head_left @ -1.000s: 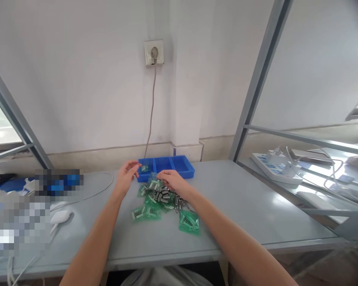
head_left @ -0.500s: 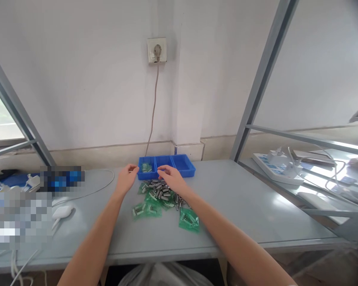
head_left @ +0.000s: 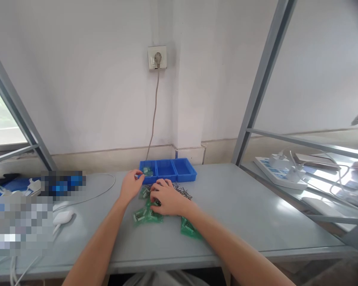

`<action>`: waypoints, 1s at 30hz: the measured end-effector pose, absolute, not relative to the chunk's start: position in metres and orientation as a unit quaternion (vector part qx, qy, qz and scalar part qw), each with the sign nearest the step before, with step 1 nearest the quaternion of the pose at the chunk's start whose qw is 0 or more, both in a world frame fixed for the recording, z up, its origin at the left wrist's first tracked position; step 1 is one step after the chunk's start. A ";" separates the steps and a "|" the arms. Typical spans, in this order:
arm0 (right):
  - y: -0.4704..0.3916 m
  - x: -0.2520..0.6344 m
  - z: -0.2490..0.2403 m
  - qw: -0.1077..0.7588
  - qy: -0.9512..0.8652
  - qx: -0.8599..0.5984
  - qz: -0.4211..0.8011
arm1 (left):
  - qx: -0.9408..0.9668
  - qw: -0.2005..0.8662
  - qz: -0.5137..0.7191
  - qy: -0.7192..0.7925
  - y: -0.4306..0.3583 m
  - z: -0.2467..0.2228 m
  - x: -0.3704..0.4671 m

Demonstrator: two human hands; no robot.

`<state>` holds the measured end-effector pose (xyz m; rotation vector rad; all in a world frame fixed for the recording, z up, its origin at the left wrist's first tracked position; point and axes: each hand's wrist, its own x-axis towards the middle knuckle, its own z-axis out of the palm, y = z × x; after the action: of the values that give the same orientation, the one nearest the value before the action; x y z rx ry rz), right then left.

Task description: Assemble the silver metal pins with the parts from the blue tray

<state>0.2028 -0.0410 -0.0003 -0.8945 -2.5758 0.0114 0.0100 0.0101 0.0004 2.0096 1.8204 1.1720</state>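
A blue tray (head_left: 186,177) with three compartments stands at the back of the grey table; its left compartment holds green-bagged parts (head_left: 148,171). My left hand (head_left: 131,185) is at the tray's front left corner, its fingers curled together, and what they hold, if anything, is too small to name. Over the pile of small metal parts (head_left: 183,191) lies my right hand (head_left: 168,200), fingers spread and bent down among them. Green bags with metal parts (head_left: 141,215) lie in front of the pile, and another green bag (head_left: 189,228) is partly under my right wrist.
A white charger (head_left: 63,217) and cables lie on the left of the table (head_left: 241,206). Grey metal frame posts (head_left: 258,87) rise on both sides. Beyond the right one is a power strip (head_left: 282,174). A plugged socket (head_left: 157,58) is on the wall.
My right hand has moved down from the tray's front edge onto the metal parts, its fingers now spread over them. My left hand stays by the tray's left corner. The view has tilted slightly up.
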 end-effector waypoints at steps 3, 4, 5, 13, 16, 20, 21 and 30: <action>-0.039 0.203 -0.002 0.203 -0.924 -0.325 -0.002 | 0.676 0.109 0.407 0.604 0.007 0.002 0.011; -0.039 0.203 -0.002 0.205 -0.923 -0.325 -0.002 | 0.674 0.120 0.414 0.600 0.006 0.003 0.011; -0.039 0.203 -0.001 0.210 -0.922 -0.326 -0.001 | 0.670 0.133 0.420 0.597 0.006 0.003 0.012; -0.036 0.205 0.003 0.263 -0.897 -0.351 0.058 | 0.693 0.227 0.400 0.555 0.006 0.006 0.010; -0.034 0.208 0.003 0.254 -0.889 -0.373 0.077 | 0.717 0.315 0.337 0.523 -0.001 0.013 0.009; -0.032 0.210 0.003 0.253 -0.869 -0.414 0.102 | 0.738 0.350 0.292 0.498 -0.012 0.021 0.008; -0.032 0.210 0.003 0.261 -0.861 -0.420 0.116 | 0.749 0.350 0.277 0.489 -0.014 0.021 0.009; -0.019 0.210 0.000 0.396 -0.767 -0.443 0.244 | 0.775 0.356 0.273 0.444 -0.015 0.020 0.014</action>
<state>0.2098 -0.0186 -0.0002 -1.1217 -1.9430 0.6178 0.0141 -0.0146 0.0197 2.0031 1.1480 0.7050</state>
